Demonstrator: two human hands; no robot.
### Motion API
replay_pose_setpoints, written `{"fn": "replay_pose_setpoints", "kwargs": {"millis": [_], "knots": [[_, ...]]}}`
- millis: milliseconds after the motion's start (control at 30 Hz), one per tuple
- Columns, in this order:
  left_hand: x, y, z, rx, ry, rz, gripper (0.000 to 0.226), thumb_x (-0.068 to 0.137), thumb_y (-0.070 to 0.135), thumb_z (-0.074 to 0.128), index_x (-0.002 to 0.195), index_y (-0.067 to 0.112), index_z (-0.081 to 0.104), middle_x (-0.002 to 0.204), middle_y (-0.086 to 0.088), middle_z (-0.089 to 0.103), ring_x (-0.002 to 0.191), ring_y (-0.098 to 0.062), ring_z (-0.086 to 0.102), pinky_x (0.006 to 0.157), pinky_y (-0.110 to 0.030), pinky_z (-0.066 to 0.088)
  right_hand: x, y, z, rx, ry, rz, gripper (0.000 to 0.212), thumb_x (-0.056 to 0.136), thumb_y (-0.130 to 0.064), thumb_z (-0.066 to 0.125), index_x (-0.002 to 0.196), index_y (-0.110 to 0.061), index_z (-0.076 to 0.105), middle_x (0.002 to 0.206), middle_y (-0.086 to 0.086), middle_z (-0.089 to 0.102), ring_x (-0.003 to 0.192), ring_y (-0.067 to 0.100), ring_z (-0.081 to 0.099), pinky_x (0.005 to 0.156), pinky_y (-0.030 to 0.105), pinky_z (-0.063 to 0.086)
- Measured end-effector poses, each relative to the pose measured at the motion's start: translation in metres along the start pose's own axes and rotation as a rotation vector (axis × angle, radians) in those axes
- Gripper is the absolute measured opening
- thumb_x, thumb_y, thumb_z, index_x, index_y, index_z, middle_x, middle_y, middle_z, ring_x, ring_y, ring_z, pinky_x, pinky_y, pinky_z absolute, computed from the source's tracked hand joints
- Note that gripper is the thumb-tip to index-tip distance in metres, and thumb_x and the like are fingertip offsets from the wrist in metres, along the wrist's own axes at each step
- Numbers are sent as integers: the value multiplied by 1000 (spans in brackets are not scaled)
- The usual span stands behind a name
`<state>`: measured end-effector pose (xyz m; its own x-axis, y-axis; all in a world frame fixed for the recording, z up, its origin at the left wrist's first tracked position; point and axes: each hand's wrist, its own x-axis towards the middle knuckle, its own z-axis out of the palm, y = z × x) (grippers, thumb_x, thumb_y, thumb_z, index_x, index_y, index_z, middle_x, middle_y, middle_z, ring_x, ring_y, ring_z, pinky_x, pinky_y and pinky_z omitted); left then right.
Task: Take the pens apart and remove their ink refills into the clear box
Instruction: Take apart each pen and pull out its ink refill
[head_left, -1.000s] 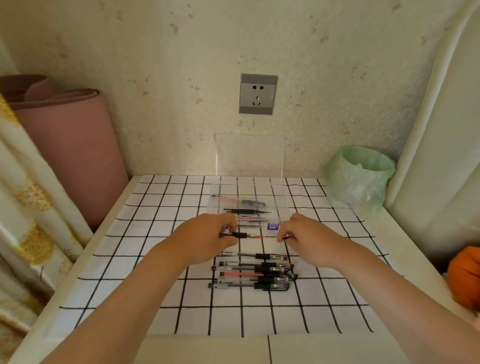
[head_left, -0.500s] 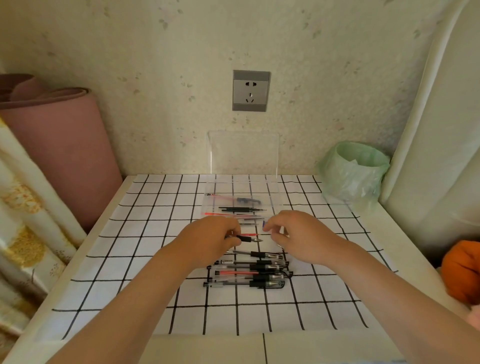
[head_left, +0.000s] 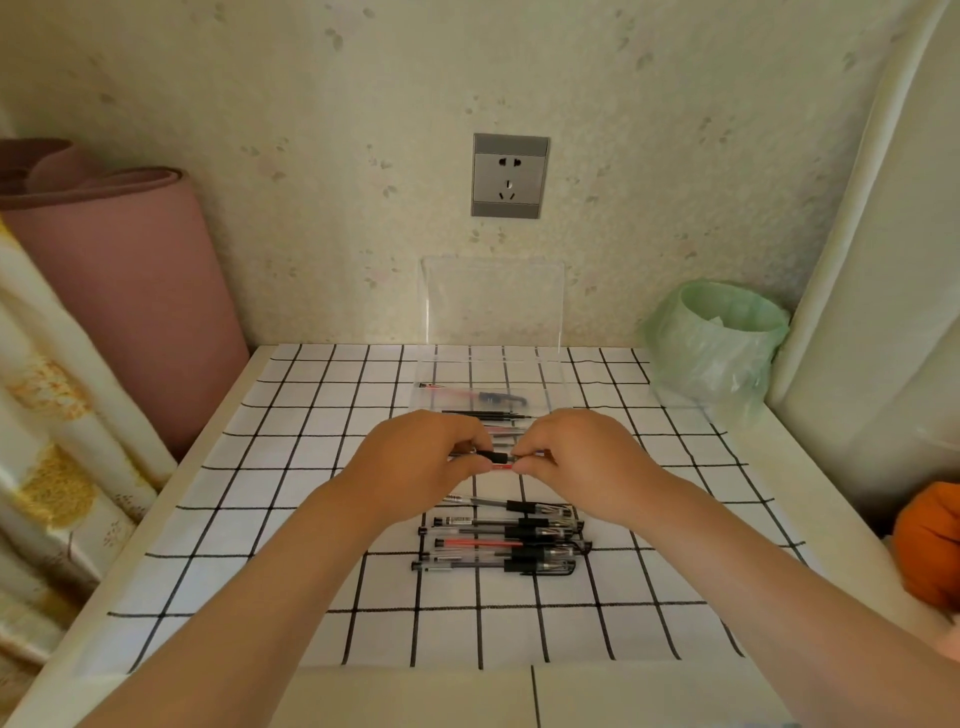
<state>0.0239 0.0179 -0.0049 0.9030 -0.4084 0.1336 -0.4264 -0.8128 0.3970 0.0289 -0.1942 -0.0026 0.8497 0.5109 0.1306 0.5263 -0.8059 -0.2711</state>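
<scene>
A: Held item first. Where is it?
B: The pen (head_left: 498, 458) is level and crosswise between both hands, above the checked cloth (head_left: 249, 519), right at the near edge of the clear box (head_left: 422, 382). Only its black grip and a bit of red show between the fingers.
A: Hands?
B: The left hand (head_left: 415, 462) pinches one end with curled fingers. The right hand (head_left: 587, 460) pinches the other end the same way. That opposed grip looks like twisting or pulling the pen apart. That's my judgement, the joint is hidden.
A: Why so close to the box?
B: Probably a short drop for the refill. The box is open and its lid (head_left: 493, 306) stands up against the wall, so nothing blocks the way in. Inside are thin black refills (head_left: 485, 414) and a red-ink pen body (head_left: 470, 395). There are more pieces behind the hands, can't count them.
A: What's left to do?
B: The pile of pens (head_left: 504, 540) lies parallel on the cloth, just nearer than the hands. They look whole, dark grips to the right, and both hands can reach them easily. Task is well short of done.
A: Surroundings, quick.
B: A green-bagged bin (head_left: 717, 343) right of the box, a wall socket (head_left: 510, 175) above the lid, a rolled pink mat (head_left: 119, 291) at left. None touch the work.
</scene>
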Motion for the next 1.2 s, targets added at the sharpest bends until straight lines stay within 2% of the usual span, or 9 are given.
{"fn": "replay_pose_setpoints", "kwargs": {"millis": [133,233,367,500,633,767,900,1000,1200], "knots": [[1,0,-2,-1,-2,-5,10,92,45,57,99,41,65,78,16,63,68,-2,55,59,-21,42,0,-2,-2,-10,90,53,17,82,-47,70,96,-36,70,90,-16,61,78,4,53,69,26,46],[2,0,-3,10,3,-20,10,93,45,56,99,43,64,76,14,61,65,-2,53,56,-21,35,-1,-4,-1,54,100,47,22,85,-51,65,98,-34,65,90,-20,53,71,-3,46,62,17,35],[1,0,-4,-1,-16,-27,15,96,44,51,100,41,65,78,12,66,69,-4,58,64,-26,47,0,-2,0,73,56,39,24,97,-41,52,110,-29,69,103,-13,63,88,8,58,74,28,45],[0,1,-4,12,-40,-11,21,99,43,46,99,37,66,77,12,64,70,-4,57,66,-28,48,1,0,0,39,-45,21,32,100,-41,45,104,-25,73,91,-8,68,83,11,59,76,36,50],[1,3,-2,-16,-82,-7,24,100,42,46,92,29,65,65,9,55,56,-4,47,54,-22,32,1,-3,-5,24,2,48,18,91,-45,61,98,-33,72,88,-12,65,80,8,56,74,33,49],[0,5,-1,-34,-99,-1,23,92,54,52,98,34,62,68,9,57,59,-4,50,54,-21,35,-1,-4,-6,28,35,83,25,77,-50,75,92,-33,64,86,-18,54,78,4,51,64,24,38],[1,4,0,-22,-68,33,14,91,53,53,103,44,52,72,8,60,62,-4,53,55,-22,37,-2,-4,-7,105,9,59,37,82,-60,63,110,-35,61,86,-23,52,74,-2,48,60,17,34],[3,3,-1,13,-36,41,12,95,51,49,103,44,53,74,7,61,63,-6,53,57,-23,41,1,-2,-8,75,-39,39,25,96,-44,51,107,-31,70,85,-10,65,77,9,57,68,33,48],[5,7,4,74,-65,24,18,98,48,43,99,38,58,67,9,56,60,-4,50,55,-24,36,0,-3,-13,-33,-18,82,20,91,-45,61,106,-36,72,84,-14,65,76,6,53,67,26,42]]}}
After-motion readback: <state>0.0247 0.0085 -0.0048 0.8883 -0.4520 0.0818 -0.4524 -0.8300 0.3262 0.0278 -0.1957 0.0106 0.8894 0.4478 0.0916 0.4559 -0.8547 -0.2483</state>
